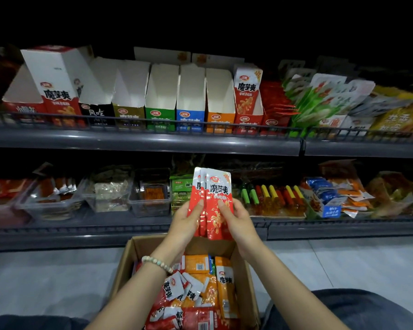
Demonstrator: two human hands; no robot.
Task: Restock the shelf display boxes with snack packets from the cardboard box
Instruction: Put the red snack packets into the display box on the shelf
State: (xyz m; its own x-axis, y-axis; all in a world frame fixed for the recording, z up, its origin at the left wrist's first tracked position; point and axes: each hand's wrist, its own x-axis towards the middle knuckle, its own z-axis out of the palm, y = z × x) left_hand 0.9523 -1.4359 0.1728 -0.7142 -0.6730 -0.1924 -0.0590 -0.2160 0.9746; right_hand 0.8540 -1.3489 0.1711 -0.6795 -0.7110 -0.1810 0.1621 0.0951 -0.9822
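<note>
Our upper shelf has a row of display boxes lined up along its front edge, and a bunch in the middle are just bare white inside. The cardboard box sits on the floor right by the lower shelf, loaded with red and orange snack packets. Above its far edge we hold a few red packets upright. Our left hand and right hand both pinch them, thumbs in front, the other fingers hidden behind.

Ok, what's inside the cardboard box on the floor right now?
Loose snack packets: orange packets toward the back and right, red-and-white packets nearer. The left forearm covers the near-left part of the cardboard box, and the pile hides whatever lies beneath.
</note>
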